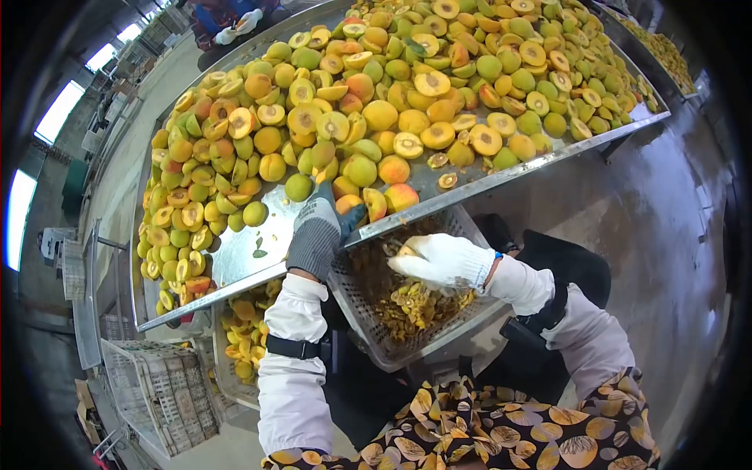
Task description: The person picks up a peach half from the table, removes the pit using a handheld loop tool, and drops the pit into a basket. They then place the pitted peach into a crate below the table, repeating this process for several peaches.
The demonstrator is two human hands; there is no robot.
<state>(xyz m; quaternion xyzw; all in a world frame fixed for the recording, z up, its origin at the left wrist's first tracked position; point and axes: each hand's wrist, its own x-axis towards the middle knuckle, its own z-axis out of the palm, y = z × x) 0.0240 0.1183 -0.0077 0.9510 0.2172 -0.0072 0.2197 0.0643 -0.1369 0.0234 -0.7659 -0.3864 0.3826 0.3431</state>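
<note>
My left hand (319,223), in a grey and blue glove, reaches over the rim of the metal table (462,192). Its fingers are partly hidden among the peaches beside a green one (298,187), so what they hold cannot be made out. Over a grey plastic crate (380,348) below the rim, my right hand (442,260) wears a white glove. Its fingers are curled together around something small and pale, too small to name. Peach scraps (419,309) lie in that crate. Halved and whole peaches (329,125) cover much of the tabletop.
Another crate (227,356) with yellow peach pieces stands under the table at the left, beside a pale slatted crate (176,395). Across the table, a person's white-gloved hands (239,27) show. A second fruit-covered table (658,51) is at the upper right.
</note>
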